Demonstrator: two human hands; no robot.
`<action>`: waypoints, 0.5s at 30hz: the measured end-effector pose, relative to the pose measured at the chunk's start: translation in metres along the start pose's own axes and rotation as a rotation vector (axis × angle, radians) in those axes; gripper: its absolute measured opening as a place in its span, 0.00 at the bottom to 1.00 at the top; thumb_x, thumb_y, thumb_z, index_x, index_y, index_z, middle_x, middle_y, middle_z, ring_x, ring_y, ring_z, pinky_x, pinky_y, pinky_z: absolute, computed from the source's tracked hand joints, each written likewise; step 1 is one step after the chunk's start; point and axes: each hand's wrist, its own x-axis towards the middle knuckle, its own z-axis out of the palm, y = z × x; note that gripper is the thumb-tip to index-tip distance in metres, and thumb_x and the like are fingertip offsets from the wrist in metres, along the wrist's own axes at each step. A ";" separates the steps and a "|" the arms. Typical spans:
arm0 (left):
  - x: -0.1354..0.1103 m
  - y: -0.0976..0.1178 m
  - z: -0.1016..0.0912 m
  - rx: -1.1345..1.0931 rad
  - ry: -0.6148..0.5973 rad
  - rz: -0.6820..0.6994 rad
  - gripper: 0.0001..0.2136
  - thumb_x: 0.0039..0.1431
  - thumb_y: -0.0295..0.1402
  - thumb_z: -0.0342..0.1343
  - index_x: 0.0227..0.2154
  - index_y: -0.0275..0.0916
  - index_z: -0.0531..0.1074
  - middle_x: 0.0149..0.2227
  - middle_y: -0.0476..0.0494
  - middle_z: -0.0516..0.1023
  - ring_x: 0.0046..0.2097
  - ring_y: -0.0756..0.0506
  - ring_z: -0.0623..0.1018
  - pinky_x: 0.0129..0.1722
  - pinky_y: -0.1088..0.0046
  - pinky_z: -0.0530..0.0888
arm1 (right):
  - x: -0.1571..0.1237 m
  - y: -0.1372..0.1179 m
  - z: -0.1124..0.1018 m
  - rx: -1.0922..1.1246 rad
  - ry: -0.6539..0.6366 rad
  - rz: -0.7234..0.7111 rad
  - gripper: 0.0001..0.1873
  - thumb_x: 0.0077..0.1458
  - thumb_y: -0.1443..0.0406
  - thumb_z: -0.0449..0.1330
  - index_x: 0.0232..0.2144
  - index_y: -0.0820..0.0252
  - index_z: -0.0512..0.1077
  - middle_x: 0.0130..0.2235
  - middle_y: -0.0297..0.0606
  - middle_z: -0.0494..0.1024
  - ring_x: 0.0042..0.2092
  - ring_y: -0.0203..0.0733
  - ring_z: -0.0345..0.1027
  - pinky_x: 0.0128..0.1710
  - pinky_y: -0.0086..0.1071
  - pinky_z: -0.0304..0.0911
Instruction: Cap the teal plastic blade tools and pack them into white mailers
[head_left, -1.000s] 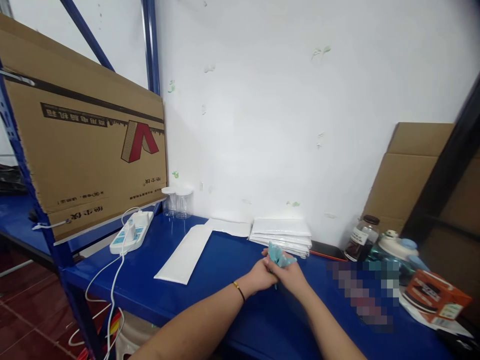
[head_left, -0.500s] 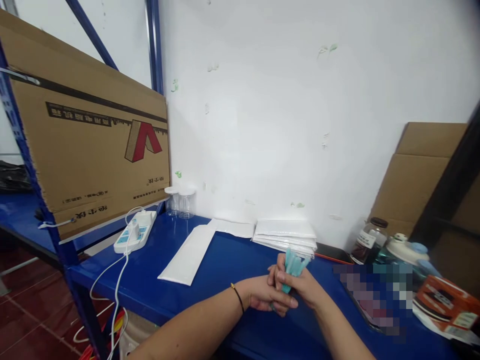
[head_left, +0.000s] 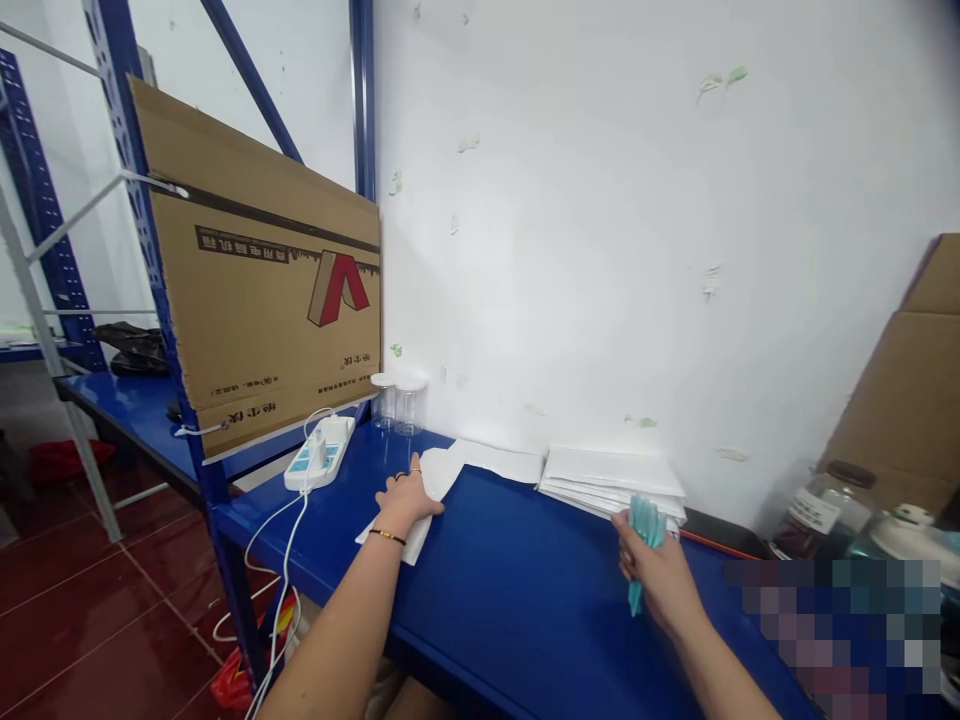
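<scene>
Holds teal strips (head_left: 646, 522) in closed right hand (head_left: 664, 572), near the white stack (head_left: 611, 468); spreads left hand (head_left: 409, 497) widely over white packet (head_left: 444, 468), at left.

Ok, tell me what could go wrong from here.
The teal bundle sticks out of the right hand at both ends, so pieces might slip free. The left hand spreads over a flat white piece, which could slide or crease. The white stack sits close to the right hand, which might knock it askew.
</scene>
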 end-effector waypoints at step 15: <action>-0.093 0.060 0.009 -1.487 -1.492 0.365 0.31 0.45 0.40 0.48 0.53 0.28 0.61 0.46 0.32 0.69 0.40 0.43 0.73 0.36 0.70 0.69 | 0.034 -0.113 0.038 0.470 0.023 -0.136 0.12 0.49 0.52 0.60 0.25 0.52 0.69 0.26 0.28 0.76 0.42 0.43 0.73 0.48 0.42 0.66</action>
